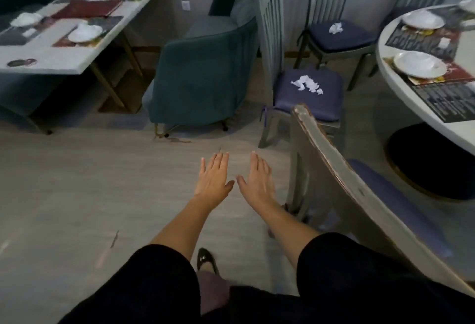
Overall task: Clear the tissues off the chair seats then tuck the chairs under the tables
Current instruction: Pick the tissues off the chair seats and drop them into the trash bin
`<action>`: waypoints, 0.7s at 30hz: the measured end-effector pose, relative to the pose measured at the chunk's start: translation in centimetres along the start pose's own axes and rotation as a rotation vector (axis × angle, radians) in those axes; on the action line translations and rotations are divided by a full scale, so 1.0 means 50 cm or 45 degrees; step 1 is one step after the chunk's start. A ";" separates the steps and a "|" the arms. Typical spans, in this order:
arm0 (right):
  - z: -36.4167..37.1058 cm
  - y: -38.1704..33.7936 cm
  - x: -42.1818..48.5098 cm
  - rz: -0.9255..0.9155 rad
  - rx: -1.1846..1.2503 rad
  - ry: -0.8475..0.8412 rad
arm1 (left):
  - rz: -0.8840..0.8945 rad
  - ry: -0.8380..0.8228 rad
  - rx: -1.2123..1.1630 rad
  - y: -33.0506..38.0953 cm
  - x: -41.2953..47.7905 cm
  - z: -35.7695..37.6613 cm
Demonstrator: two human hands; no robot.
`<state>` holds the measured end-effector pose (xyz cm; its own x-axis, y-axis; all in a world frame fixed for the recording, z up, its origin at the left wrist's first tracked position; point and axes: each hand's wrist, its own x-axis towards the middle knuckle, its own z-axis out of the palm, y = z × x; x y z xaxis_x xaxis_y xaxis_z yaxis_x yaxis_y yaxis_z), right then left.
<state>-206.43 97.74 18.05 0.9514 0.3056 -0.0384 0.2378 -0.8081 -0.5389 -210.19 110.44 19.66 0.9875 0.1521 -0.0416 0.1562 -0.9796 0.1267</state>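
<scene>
Tissue point(307, 84), crumpled (white), long axis slanting rightward across chair seat point(295, 103)

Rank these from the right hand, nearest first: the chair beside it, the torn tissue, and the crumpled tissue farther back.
1. Near chair, just right of the right hand.
2. Torn tissue, ahead and to the right, on the middle chair.
3. Crumpled tissue, farthest, on the far chair by the wall.

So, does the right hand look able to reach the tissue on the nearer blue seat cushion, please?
Probably yes: the right hand is open and empty, and the tissue lies uncovered on the cushion, though the closest chair's backrest crowds the way from the right.
</scene>
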 end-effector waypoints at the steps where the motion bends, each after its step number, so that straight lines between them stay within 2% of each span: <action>1: 0.004 -0.009 0.041 0.026 0.005 0.033 | 0.044 0.000 0.007 -0.015 0.047 -0.004; 4: 0.015 -0.025 0.166 0.083 -0.043 0.178 | 0.179 0.025 0.018 -0.060 0.196 -0.022; 12: 0.003 -0.065 0.452 0.427 -0.069 0.375 | 0.565 0.067 0.058 -0.112 0.553 -0.102; 21: -0.070 0.034 0.644 0.646 -0.147 0.499 | 0.848 0.004 -0.089 -0.018 0.813 -0.084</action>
<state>-174.72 104.47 18.83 0.9466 -0.3173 0.0571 -0.2614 -0.8591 -0.4401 -170.10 118.04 22.04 0.8734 -0.4819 0.0708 -0.4861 -0.8534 0.1881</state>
